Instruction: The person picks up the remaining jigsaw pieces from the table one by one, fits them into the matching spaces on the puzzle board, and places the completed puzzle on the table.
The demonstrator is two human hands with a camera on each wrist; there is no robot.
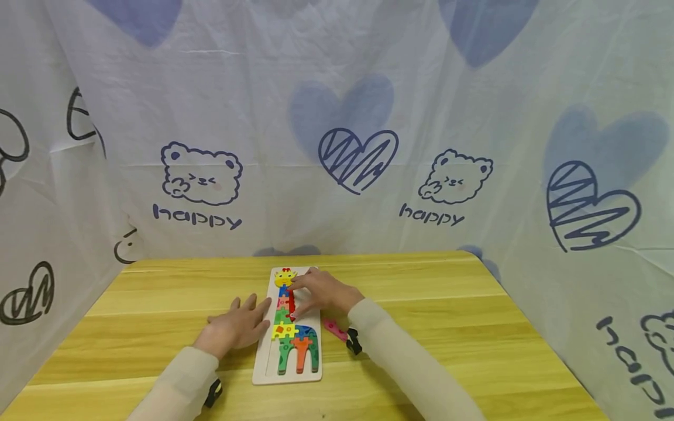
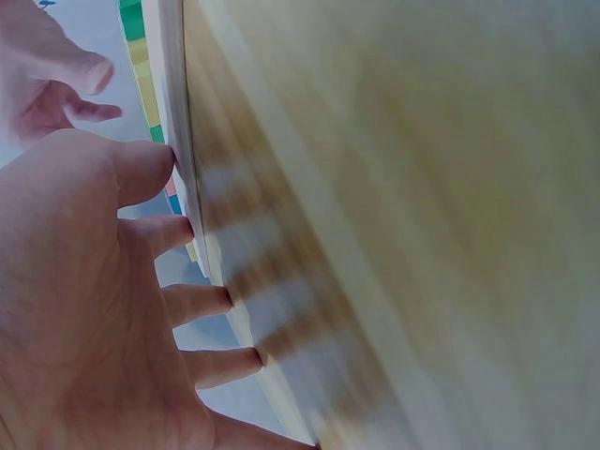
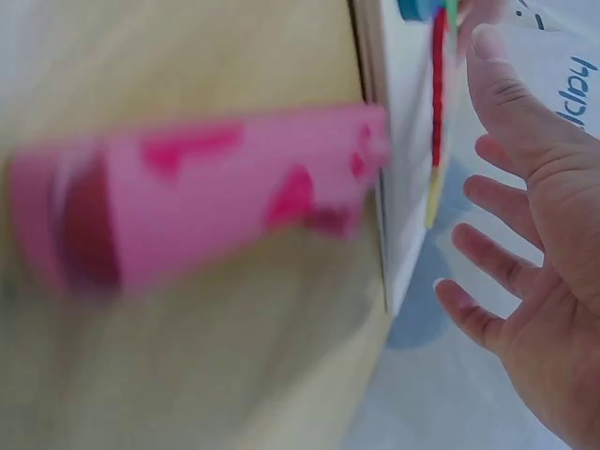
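Observation:
A giraffe jigsaw puzzle (image 1: pixel 285 331) in bright interlocking pieces lies on a white board (image 1: pixel 264 365). My left hand (image 1: pixel 237 324) is spread flat at the board's left side; in the left wrist view its fingertips (image 2: pixel 214 298) meet the board's edge. Over the giraffe's neck is my right hand (image 1: pixel 323 292), thumb and fingers apart. Between them runs a red mane piece (image 1: pixel 292 305), also a red strip (image 3: pixel 438 89) in the right wrist view, where the fingers look relaxed. A pink leg-shaped piece (image 1: pixel 334 330) with darker spots lies on the table right of the board.
The board rests on a yellow wood-grain table (image 1: pixel 421 351). A white cloth (image 1: pixel 274 105) printed with hearts and bears hangs behind the table and along its sides. Black wrist straps (image 1: pixel 354 342) show under the sleeves.

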